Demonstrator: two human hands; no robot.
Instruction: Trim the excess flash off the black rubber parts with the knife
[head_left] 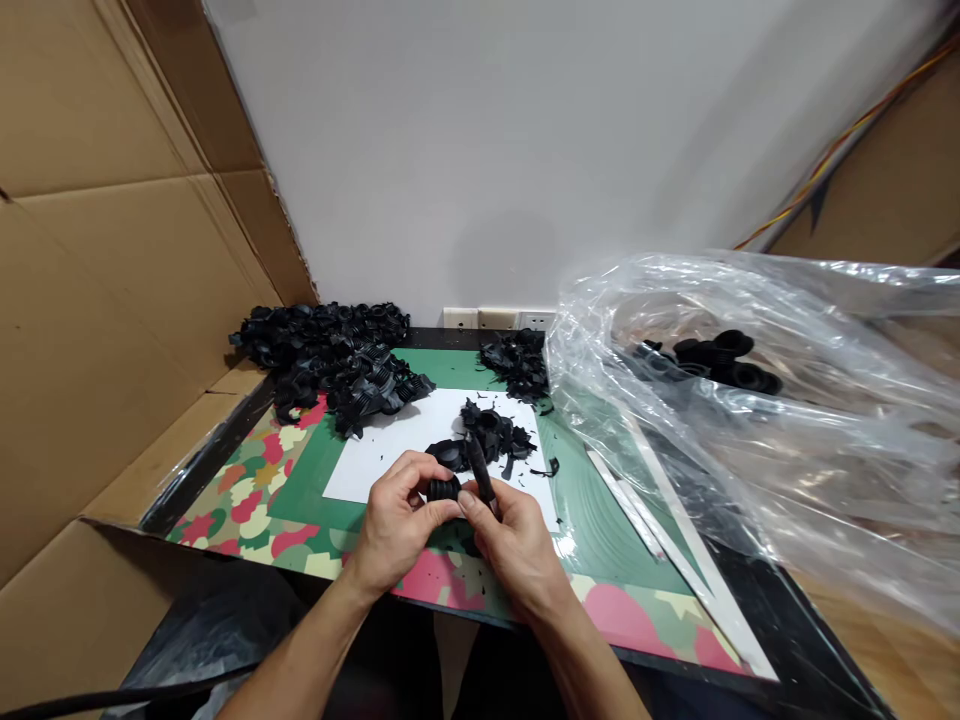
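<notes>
A small black ribbed rubber bellows (443,488) is pinched between the thumb and fingers of my left hand (399,518). My right hand (514,535) grips a dark pen-shaped tool (480,468), which slants up and away from the fingers; its kind is unclear. The right thumb meets the bellows at its right side. Just beyond the hands, black rubber scraps (495,432) and what looks like another rubber piece (448,455) lie on a white sheet (360,470). My fingers hide part of the bellows.
Ribbed black rubber parts form a big heap (337,355) at the back left. A smaller scrap pile (516,365) sits behind the sheet. On the right, a clear plastic bag (750,430) holds black parts (720,360). Cardboard (127,250) walls the left; sockets (496,319) line the wall.
</notes>
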